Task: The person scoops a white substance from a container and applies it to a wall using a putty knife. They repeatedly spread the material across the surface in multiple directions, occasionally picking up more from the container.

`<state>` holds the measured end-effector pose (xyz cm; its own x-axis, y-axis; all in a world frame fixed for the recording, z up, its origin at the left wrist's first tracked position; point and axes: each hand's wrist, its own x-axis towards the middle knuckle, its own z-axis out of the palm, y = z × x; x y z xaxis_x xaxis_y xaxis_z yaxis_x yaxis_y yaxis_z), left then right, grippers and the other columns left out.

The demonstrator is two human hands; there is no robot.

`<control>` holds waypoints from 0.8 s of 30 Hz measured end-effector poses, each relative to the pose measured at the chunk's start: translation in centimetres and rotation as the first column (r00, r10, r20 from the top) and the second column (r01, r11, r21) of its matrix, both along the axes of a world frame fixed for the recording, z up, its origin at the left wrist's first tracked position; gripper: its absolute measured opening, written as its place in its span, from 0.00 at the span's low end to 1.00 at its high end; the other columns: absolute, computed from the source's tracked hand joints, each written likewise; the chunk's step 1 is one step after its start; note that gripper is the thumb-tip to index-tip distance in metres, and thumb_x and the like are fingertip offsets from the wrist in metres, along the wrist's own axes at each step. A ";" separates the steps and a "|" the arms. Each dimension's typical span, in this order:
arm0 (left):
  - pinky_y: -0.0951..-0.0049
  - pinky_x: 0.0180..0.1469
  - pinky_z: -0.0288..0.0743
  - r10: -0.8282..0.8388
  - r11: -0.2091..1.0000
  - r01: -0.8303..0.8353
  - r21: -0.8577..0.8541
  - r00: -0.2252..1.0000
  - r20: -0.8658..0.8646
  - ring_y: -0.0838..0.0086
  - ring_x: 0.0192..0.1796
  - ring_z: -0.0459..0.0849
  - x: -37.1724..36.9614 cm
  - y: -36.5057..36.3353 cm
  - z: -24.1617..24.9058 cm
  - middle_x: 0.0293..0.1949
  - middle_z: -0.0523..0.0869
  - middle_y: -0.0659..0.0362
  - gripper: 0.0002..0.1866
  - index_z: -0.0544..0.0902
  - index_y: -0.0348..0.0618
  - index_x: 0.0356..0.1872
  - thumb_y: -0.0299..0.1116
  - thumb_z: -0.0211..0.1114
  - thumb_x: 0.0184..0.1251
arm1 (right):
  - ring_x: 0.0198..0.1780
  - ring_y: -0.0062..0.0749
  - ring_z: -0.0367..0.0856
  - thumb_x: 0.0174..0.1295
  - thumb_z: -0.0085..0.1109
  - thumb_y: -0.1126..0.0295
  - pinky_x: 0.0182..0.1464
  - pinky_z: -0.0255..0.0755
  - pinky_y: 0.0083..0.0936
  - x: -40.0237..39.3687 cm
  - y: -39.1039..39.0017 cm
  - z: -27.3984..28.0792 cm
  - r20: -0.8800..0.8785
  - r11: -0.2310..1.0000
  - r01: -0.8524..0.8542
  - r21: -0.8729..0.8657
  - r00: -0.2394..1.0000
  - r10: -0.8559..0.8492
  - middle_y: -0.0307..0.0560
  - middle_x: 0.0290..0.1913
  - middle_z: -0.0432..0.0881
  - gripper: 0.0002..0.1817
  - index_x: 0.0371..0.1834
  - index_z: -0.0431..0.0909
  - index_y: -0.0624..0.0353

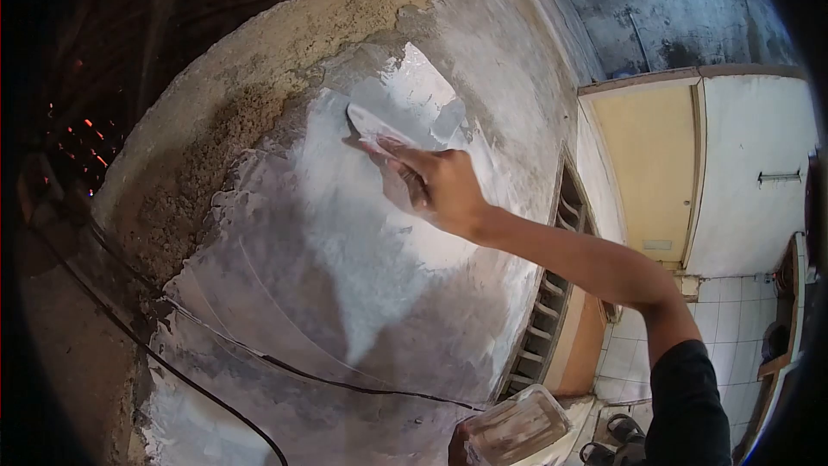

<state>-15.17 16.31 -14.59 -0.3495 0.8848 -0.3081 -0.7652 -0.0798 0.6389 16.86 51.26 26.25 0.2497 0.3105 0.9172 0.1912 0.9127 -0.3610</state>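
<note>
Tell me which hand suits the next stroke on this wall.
Probably the right hand: it holds the flat blade at the wall, while the left hand below appears to hold the container.

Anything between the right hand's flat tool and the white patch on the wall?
Nothing visible: the right hand holds the flat tool right at the white patch. A dark cable crosses the wall lower in view, clear of it.

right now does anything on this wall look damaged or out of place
Yes. The wall looks rough and crumbly along its upper-left edge, unlike the smoother pale patch by the right hand. Dark cables also cross its lower part, seemingly loose, oddly placed on a worked surface.
</note>
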 end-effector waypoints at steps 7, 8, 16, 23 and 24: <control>0.59 0.61 0.73 0.041 0.999 -0.041 0.002 0.995 0.092 0.61 0.60 0.75 -3.4 -1.9 -3.3 0.59 0.75 0.52 0.32 0.67 0.42 0.65 0.56 0.53 0.70 | 0.22 0.48 0.75 0.54 0.51 0.77 0.30 0.69 0.35 6.8 9.8 3.4 -0.370 0.961 0.159 -0.226 0.899 -0.235 0.61 0.23 0.77 0.06 0.32 0.78 0.65; 0.59 0.61 0.73 0.046 0.999 -0.047 0.002 0.993 0.106 0.61 0.60 0.75 -3.7 -2.1 -3.5 0.59 0.75 0.52 0.32 0.67 0.42 0.65 0.56 0.53 0.70 | 0.25 0.52 0.77 0.52 0.52 0.77 0.33 0.71 0.37 6.6 11.7 3.6 -0.323 0.942 0.182 -0.283 0.906 -0.272 0.61 0.25 0.78 0.07 0.33 0.78 0.63; 0.59 0.61 0.73 0.067 0.997 -0.073 0.017 0.969 0.237 0.62 0.61 0.74 -4.7 -1.8 -6.3 0.60 0.75 0.53 0.33 0.67 0.42 0.66 0.56 0.54 0.70 | 0.26 0.53 0.80 0.47 0.53 0.81 0.33 0.73 0.38 2.4 1.3 4.8 -0.211 0.985 0.009 -0.170 0.977 -0.045 0.62 0.25 0.79 0.15 0.39 0.81 0.60; 0.59 0.62 0.72 0.079 0.997 -0.081 -0.008 0.941 0.328 0.62 0.62 0.74 -6.2 -3.3 -8.3 0.61 0.74 0.53 0.34 0.66 0.42 0.68 0.57 0.54 0.70 | 0.23 0.50 0.78 0.50 0.53 0.83 0.31 0.71 0.37 3.5 2.3 6.9 -0.301 0.997 0.083 -0.004 0.950 -0.081 0.64 0.23 0.75 0.11 0.37 0.80 0.64; 0.59 0.62 0.72 0.087 0.996 -0.091 -0.006 0.935 0.342 0.62 0.62 0.74 -6.4 -3.6 -8.4 0.62 0.74 0.53 0.35 0.66 0.42 0.68 0.57 0.54 0.69 | 0.23 0.52 0.78 0.50 0.54 0.80 0.32 0.73 0.37 3.2 3.6 7.3 -0.261 0.993 0.116 -0.023 0.958 -0.118 0.63 0.24 0.76 0.11 0.37 0.80 0.63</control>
<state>-21.54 12.69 -23.02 -0.3018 0.8585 -0.4147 -0.9268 -0.1623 0.3386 20.09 54.85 33.57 0.5151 0.2711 0.8132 0.1944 0.8870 -0.4188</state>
